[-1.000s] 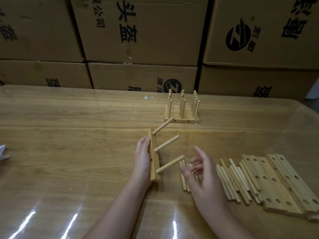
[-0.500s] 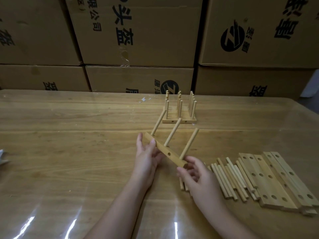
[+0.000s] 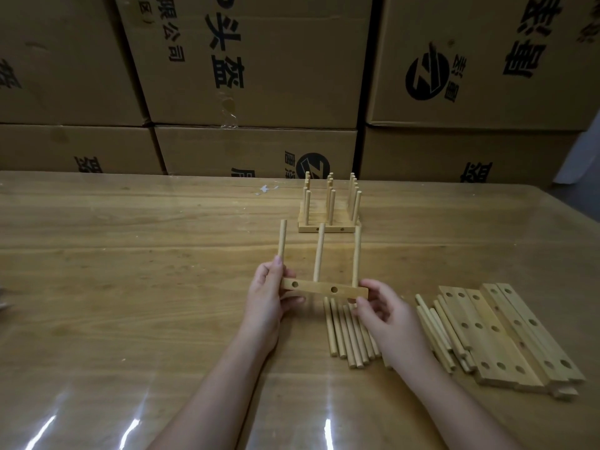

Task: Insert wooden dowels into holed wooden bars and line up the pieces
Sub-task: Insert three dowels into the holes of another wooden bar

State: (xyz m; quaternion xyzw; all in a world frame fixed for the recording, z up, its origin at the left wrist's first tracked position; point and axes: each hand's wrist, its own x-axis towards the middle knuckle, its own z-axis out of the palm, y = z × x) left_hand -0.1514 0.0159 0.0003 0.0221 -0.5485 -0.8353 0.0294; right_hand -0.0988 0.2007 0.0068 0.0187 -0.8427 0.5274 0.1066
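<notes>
A holed wooden bar (image 3: 316, 287) with three dowels standing up from it is held level above the table, dowels upright. My left hand (image 3: 268, 298) grips its left end, my right hand (image 3: 381, 308) pinches its right end. Further back stands a row of finished bars with upright dowels (image 3: 328, 207), lined up side by side. Loose dowels (image 3: 345, 336) lie under my right hand, and more loose dowels (image 3: 436, 332) lie to the right against a stack of holed bars (image 3: 506, 336).
The wooden table (image 3: 130, 287) has a glossy film with light glare near its front edge. Stacked cardboard boxes (image 3: 253, 76) form a wall behind the table. A small white scrap (image 3: 266, 189) lies near the back.
The bar with three dowels was turned from edge-on and slanted to level with dowels upright. My right hand came off the loose dowels and took its right end.
</notes>
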